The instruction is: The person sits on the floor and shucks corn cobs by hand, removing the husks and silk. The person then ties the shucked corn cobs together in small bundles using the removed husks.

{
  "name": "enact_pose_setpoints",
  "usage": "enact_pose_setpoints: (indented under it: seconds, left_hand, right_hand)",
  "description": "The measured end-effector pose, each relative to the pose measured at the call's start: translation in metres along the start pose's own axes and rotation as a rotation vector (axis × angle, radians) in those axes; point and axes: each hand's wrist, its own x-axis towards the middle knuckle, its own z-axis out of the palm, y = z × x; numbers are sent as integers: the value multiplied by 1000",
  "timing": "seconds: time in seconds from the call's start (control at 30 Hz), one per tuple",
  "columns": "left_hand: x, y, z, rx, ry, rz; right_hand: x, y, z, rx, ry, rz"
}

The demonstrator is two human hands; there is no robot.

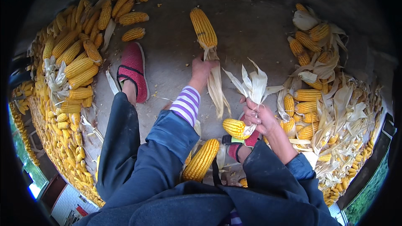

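Note:
My left hand (pixel 201 70) grips the pulled-back dry husk (pixel 216 84) of a yellow corn ear (pixel 204 28). That ear points away from me, over the concrete floor, and the loose husk ends trail back toward my knees. My right hand (pixel 262 117) is closed around the pale husk (pixel 254 83) of a second corn ear (pixel 235 128). Its husk leaves fan out above the fist, while the kernels show below, over my right shoe. The two ears are apart. Between my legs lies another bare corn ear (pixel 201 160), partly hidden by my clothing.
A large heap of corn ears (pixel 72 66) spreads along the left, with several tied by their husks (pixel 56 77). On the right is a pile of ears with husks (pixel 333 113) attached. Several ears lie near my left shoe (pixel 133 72) on the concrete floor (pixel 169 37).

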Motion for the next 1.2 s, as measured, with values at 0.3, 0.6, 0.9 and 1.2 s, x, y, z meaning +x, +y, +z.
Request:
enact_pose_setpoints:
  seconds: [0.3, 0.6, 0.9, 1.2]
  left_hand:
    - [-11, -17, 1, -142, -133, -283]
    - [-39, -19, -5, -272, -439, -267]
    - [-62, 7, -2, -354, -463, -406]
    - [-57, -2, -26, -409, -732, -389]
  right_hand:
    - [20, 6, 0, -19, 22, -117]
    - [75, -33, 16, -539, 120, 58]
    - [95, -24, 33, -880, 238, 195]
    - [88, -29, 32, -742, 226, 273]
